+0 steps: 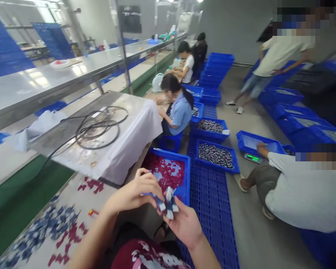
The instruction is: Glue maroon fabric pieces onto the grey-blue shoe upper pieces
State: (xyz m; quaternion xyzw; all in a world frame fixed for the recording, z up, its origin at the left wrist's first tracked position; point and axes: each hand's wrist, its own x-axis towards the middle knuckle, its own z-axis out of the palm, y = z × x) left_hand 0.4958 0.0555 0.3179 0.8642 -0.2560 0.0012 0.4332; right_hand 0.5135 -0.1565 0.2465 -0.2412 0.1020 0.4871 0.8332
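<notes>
My left hand (145,186) reaches in from the left, its thumb and fingers closed on a small dark-grey and white piece. In my right hand (186,226), thumb and fingers hold a little cluster of similar grey-and-white pieces (170,207). The two hands meet in front of my body, above the near edge of a blue crate (187,175) with many dark-red, bow-shaped pieces (168,170). On the bench to my left lie a heap of grey-and-white pieces (49,224) and scattered dark-red pieces (72,233). What material they are, I cannot tell.
A cloth-draped table (140,119) bears a coiled black cable (100,127). Filled blue crates (217,156) stand on blue slatted pallets (208,209). A seated person (180,112) works ahead; another crouches at right by a green-lit scale (253,158). A small red-yellow object (93,212) lies on the bench.
</notes>
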